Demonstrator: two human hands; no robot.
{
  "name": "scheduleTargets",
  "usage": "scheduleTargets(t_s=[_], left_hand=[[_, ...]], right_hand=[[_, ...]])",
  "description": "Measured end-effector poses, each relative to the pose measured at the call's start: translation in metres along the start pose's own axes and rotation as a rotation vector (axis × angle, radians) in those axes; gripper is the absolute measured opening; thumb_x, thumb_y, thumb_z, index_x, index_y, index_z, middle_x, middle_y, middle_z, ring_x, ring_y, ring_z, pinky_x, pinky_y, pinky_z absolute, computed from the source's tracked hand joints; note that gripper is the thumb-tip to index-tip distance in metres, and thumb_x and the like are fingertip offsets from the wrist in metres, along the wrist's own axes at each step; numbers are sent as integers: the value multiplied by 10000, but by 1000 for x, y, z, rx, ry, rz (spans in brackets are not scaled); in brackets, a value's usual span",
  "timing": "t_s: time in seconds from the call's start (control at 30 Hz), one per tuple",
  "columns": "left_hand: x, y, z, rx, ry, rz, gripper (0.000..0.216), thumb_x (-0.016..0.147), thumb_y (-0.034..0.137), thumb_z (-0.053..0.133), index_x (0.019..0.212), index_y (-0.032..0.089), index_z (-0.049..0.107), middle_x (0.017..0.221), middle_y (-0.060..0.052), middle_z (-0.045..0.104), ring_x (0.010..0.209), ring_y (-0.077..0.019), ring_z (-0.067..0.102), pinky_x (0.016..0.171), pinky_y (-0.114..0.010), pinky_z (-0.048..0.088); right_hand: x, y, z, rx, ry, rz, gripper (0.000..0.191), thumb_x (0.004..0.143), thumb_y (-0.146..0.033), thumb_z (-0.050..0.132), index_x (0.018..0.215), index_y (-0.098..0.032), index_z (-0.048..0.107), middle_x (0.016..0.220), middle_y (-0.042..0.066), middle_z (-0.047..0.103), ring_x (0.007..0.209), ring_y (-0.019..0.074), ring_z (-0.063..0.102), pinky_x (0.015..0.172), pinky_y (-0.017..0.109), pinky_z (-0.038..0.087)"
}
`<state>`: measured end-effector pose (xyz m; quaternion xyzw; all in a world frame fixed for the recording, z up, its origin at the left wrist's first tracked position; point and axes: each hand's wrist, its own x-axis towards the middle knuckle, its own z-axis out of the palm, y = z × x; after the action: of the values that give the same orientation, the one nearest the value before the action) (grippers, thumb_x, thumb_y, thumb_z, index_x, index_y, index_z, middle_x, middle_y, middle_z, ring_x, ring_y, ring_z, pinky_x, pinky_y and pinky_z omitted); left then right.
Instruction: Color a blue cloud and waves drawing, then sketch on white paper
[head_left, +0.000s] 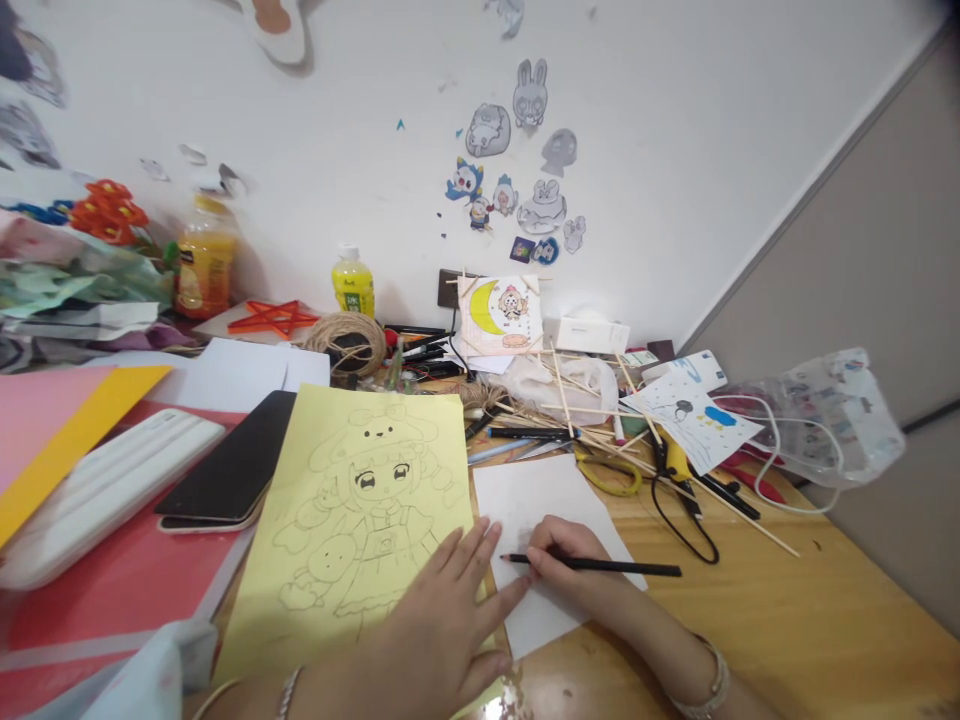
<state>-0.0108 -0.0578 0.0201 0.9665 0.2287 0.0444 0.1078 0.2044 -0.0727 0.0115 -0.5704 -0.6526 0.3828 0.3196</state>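
Observation:
My left hand [450, 610] lies flat with its fingers spread, over the lower right part of a yellow sheet [300, 560] and the edge of a white paper [547, 635]. On the yellow sheet is a line drawing of a big-eyed girl in a hat and dress. My right hand [574, 560] is closed round a black pencil [630, 567], held low across the white paper. The pencil's tip points left, just above or on the paper; I cannot tell if it touches. Faint grey marks show near my right knuckles.
Left of the yellow sheet lie a black phone [229, 460] and a white case [127, 490]. Behind stand a yellow-green bottle [352, 285], a twine roll [349, 343] and a moon picture [500, 312]. Yellow-handled scissors [611, 475], thin sticks [739, 515] and a clear bag [847, 425] lie to the right.

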Motion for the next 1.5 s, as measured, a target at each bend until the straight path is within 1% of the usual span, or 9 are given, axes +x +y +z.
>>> scheduleTargets(t_s=[0.1,0.23,0.33,0.53,0.67,0.8,0.97,1.33,1.5], left_hand=[[0,0,0,7,-21,-3,664,845,329,675,1435,238,386,1495,-248,239,1358,-436,189,1026,-617,295],[1,0,0,29,-40,-9,649,848,352,674,1427,251,398,1501,-234,238,1360,-426,190,1026,-613,300],[0,-1,2,34,-9,6,672,839,355,686,1431,250,386,1505,-229,237,1360,-425,196,1026,-612,302],[-3,-4,8,20,70,35,644,847,346,676,1422,254,400,1526,-202,193,1365,-417,207,1038,-595,302],[-2,-5,9,35,75,40,656,838,353,685,1420,251,401,1522,-205,210,1361,-419,219,1031,-592,313],[-1,-5,10,57,68,37,650,821,361,703,1401,248,434,1495,-234,267,1349,-434,237,1011,-606,332],[-1,-4,8,61,85,51,621,836,373,688,1393,256,440,1507,-211,259,1353,-420,243,1015,-594,336],[-2,-4,9,66,99,55,621,827,352,698,1387,251,452,1489,-230,285,1343,-425,260,1003,-597,350],[-3,-6,13,71,138,61,656,801,356,728,1389,266,451,1499,-213,279,1343,-423,271,1002,-593,357]], right_hand=[[0,-2,0,5,-19,1,299,808,-416,541,600,-205,500,610,-5,569,594,145,514,576,251,400],[0,-2,-1,37,14,0,306,820,-400,522,585,-209,471,583,-13,557,582,137,507,579,248,400],[0,0,-1,18,-13,-13,274,817,-385,526,611,-205,503,619,-5,586,604,140,520,587,247,401],[-1,3,-1,28,39,-24,265,799,-350,494,577,-222,426,552,-20,530,558,138,486,558,251,378],[-1,0,-1,11,-6,-16,244,798,-343,484,591,-217,457,584,-7,563,577,144,510,569,257,386],[-1,1,-2,-9,72,-6,240,766,-311,475,553,-223,406,536,-25,501,546,135,463,540,251,356],[0,3,-5,12,141,37,240,766,-318,471,561,-226,385,528,-34,485,533,129,440,530,246,344],[-2,3,-5,-3,136,26,252,782,-319,467,558,-223,400,542,-31,491,547,130,451,533,250,343],[-2,6,-5,42,113,-26,269,790,-340,477,558,-226,401,525,-39,479,525,124,444,531,251,353]])
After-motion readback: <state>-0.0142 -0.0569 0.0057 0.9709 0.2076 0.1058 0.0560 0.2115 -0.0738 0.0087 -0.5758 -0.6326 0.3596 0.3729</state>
